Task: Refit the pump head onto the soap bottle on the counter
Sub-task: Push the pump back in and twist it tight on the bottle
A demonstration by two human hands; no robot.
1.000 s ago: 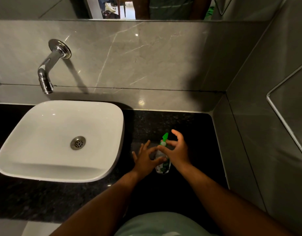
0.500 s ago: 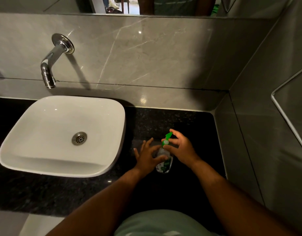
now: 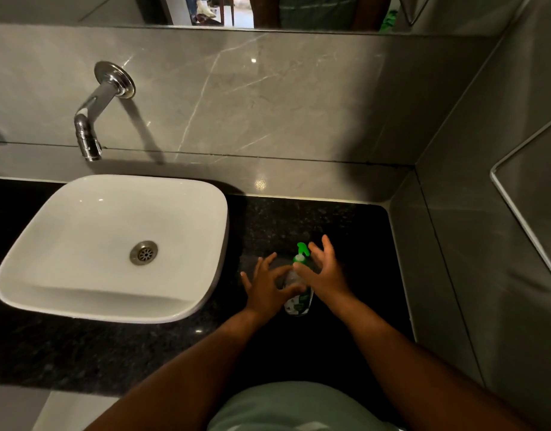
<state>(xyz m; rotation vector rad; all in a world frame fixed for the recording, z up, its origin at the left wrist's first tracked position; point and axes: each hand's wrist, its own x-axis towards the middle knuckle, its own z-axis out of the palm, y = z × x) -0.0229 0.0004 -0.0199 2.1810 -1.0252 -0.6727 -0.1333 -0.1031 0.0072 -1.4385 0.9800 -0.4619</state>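
Note:
A clear soap bottle [image 3: 297, 301] with a green and white label stands upright on the black counter [image 3: 355, 231], right of the sink. A green pump head [image 3: 301, 254] sits on its neck, spout pointing away from me. My left hand [image 3: 266, 289] wraps the bottle's body from the left, thumb and forefinger around it. On the bottle's right, my right hand [image 3: 325, 272] has its thumb tip at the white collar under the pump, while the other fingers are spread and raised off the pump.
A white square basin [image 3: 59, 275] with a metal drain sits on the counter's left. A chrome tap [image 3: 90, 132] juts from the grey marble wall above it. A grey side wall [image 3: 454, 275] closes the counter on the right. Mirror edge runs along the top.
My right hand's fingers, pinched around the pump collar before, have spread apart and lifted off. My left hand keeps its hold on the bottle. The view has shifted slightly.

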